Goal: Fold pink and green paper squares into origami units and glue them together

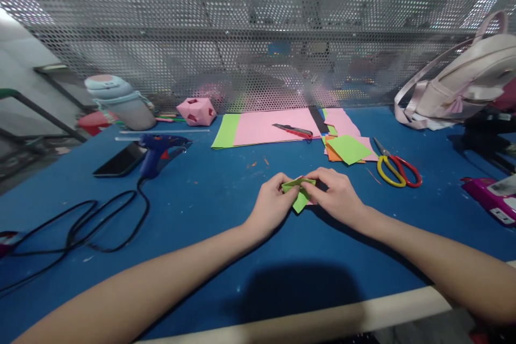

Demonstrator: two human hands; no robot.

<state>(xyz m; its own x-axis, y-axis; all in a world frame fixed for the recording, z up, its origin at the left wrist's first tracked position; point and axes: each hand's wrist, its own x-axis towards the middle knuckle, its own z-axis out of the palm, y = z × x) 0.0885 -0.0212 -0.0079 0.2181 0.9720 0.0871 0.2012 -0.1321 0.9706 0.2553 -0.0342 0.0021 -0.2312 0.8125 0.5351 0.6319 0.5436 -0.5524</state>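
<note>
Forearms (pixel 149 279): bare, reaching in from the near edge over the table
Table (pixel 201 209): blue top, pale near edge, shadow in front of the hands
Mesh panel (pixel 161 54): perforated metal, upright behind the table
Backpack (pixel 463 80): pale, far right, against the panel
Sheets (pixel 270 128): pink, with green showing at left, flat near the panel
Cable (pixel 148 205): black, looped at left, running from the glue gun
Bottle (pixel 124 102): grey, pale blue top, tilted in view, far left
Left hand (pixel 272 201): thumb and fingers pinching left side of the green paper, other fingers curled
Right hand (pixel 336 196): thumb and index pinching right side of same paper, other fingers bent together
Purple item (pixel 492 199): right side, partly cut off by the frame
Glue gun (pixel 152 156): blue, red trigger, nozzle pointing right, just beside the phone
Phone (pixel 121 160): dark, flat
Scissors (pixel 386 157): yellow and red handles, right of the squares
Squares (pixel 350 149): green on top, orange and pink under
Ball (pixel 197 111): pink folded paper, openings in faces, left of the sheets
Cutter (pixel 298 131): red, on the sheets
Green paper (pixel 301 203): folded, between both hands, near table centre, bit of pink showing beneath
Scraps (pixel 266 161): tiny, orange, between sheets and hands
</note>
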